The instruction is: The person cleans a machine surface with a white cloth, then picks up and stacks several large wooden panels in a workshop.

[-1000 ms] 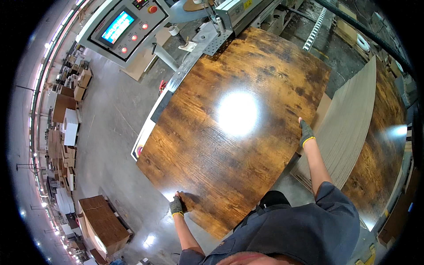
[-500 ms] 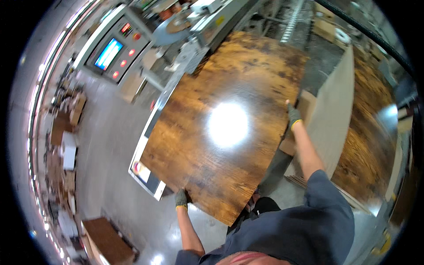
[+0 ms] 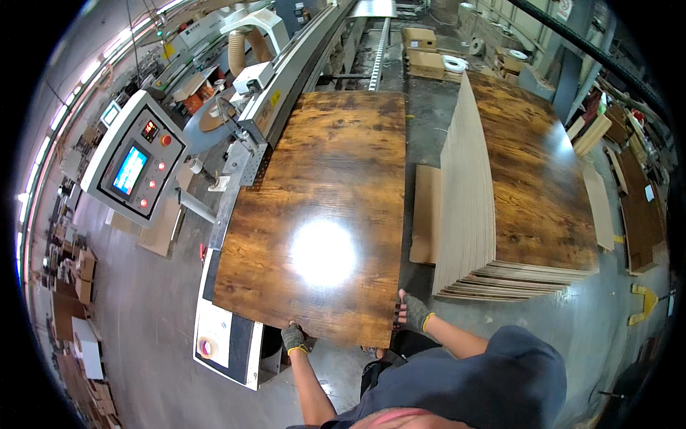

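The wood-grain panel [image 3: 329, 171] lies alongside the machine [image 3: 286, 80], its lower middle lost in glare [image 3: 321, 252]. The left hand [image 3: 294, 337] grips the near edge, fingers hidden beneath; the right hand [image 3: 414, 312], loosely open, meets the right edge, contact unclear. The panel partly covers the surface [image 3: 241, 350]; stacked boards [image 3: 532, 179] stand on grey floor [image 3: 153, 314].

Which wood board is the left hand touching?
The single board, its near edge at the left hand. The others lie in the stack on its right, untouched.
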Motion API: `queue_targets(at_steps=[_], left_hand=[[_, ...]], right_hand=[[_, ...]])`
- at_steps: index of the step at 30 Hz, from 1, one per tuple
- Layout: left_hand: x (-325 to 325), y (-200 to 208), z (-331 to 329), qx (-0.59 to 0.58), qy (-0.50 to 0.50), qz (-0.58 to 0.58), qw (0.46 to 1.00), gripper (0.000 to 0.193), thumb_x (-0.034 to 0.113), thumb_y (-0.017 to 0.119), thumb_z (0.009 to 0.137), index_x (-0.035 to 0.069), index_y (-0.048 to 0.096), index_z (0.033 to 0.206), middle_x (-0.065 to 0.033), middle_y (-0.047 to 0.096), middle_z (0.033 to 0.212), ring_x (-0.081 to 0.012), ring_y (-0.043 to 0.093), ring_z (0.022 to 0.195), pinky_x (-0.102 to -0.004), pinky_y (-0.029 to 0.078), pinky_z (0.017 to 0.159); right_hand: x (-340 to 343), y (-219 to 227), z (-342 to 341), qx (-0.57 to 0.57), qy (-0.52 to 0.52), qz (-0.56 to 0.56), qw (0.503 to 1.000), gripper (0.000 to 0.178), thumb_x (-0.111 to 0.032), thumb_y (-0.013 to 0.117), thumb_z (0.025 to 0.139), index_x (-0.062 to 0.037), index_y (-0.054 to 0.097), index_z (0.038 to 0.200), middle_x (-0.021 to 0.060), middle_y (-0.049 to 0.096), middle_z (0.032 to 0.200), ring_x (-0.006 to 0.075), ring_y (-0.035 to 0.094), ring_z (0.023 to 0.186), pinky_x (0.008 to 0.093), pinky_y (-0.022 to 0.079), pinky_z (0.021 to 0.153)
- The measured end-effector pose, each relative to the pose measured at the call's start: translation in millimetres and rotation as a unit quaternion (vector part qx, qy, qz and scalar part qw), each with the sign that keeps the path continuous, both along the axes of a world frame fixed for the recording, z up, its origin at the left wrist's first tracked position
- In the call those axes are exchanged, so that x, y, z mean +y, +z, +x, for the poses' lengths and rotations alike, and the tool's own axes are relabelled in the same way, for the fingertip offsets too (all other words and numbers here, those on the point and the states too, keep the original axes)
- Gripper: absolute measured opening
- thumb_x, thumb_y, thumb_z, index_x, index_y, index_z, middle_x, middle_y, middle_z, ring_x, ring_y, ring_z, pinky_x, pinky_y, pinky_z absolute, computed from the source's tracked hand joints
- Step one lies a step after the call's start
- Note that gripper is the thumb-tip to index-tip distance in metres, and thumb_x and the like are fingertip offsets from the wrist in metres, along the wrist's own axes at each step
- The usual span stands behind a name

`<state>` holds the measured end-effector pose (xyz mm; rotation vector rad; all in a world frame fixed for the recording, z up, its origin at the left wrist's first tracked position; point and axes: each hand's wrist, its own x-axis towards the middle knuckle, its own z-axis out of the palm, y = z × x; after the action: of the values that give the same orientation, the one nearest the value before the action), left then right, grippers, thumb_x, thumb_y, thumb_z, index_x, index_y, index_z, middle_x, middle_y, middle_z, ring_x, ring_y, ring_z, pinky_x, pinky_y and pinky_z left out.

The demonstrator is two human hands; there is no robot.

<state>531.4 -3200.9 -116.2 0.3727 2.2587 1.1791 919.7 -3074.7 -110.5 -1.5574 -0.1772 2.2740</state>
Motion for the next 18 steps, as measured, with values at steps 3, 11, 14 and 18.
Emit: queue_targets(at_steps=[3,11,14,18], left_hand=[[34.7,12.2,9.7,0.038,-0.032,-0.003,0.999,0.035,0.023,0.059,0.094,-0.011,0.062,0.098,-0.0193,0.067,0.083,-0.0297,0.063,0.078,-0.0408,0.048,0.069],[93.1,-36.2,6.7,-0.079,-0.001,0.097,0.992,0.038,0.037,0.054,0.098,0.000,0.059,0.101,-0.0162,0.065,0.081,-0.0258,0.065,0.064,-0.0398,0.052,0.051],[116.9,-6.9,23.0,-0.173,0.025,0.122,0.977,0.043,0.047,0.054,0.096,0.004,0.057,0.094,-0.0090,0.060,0.068,-0.0176,0.056,0.046,-0.0335,0.048,0.041],[142.4,20.0,32.6,-0.149,-0.002,0.112,0.982,0.049,0.051,0.051,0.096,0.005,0.058,0.080,-0.0076,0.056,0.057,-0.0184,0.053,0.044,-0.0320,0.046,0.042]], right_hand=[[-22.0,30.7,-13.2,-0.012,0.055,0.065,0.996,0.048,-0.051,0.069,0.086,-0.0119,0.056,0.110,0.0042,0.058,0.087,0.0222,0.058,0.086,0.0397,0.048,0.073],[-12.6,-19.1,-54.2,0.047,-0.075,0.111,0.990,0.049,-0.031,0.076,0.083,-0.0045,0.056,0.119,0.0122,0.062,0.109,0.0291,0.063,0.096,0.0419,0.055,0.069],[21.0,-40.0,-62.4,-0.101,-0.104,0.200,0.969,0.054,-0.033,0.078,0.081,-0.0014,0.057,0.120,0.0116,0.064,0.109,0.0269,0.062,0.095,0.0401,0.052,0.078],[84.8,-86.4,-72.6,-0.241,-0.140,0.222,0.934,0.059,-0.029,0.081,0.079,0.0008,0.056,0.123,0.0111,0.064,0.112,0.0247,0.060,0.097,0.0393,0.048,0.086]])
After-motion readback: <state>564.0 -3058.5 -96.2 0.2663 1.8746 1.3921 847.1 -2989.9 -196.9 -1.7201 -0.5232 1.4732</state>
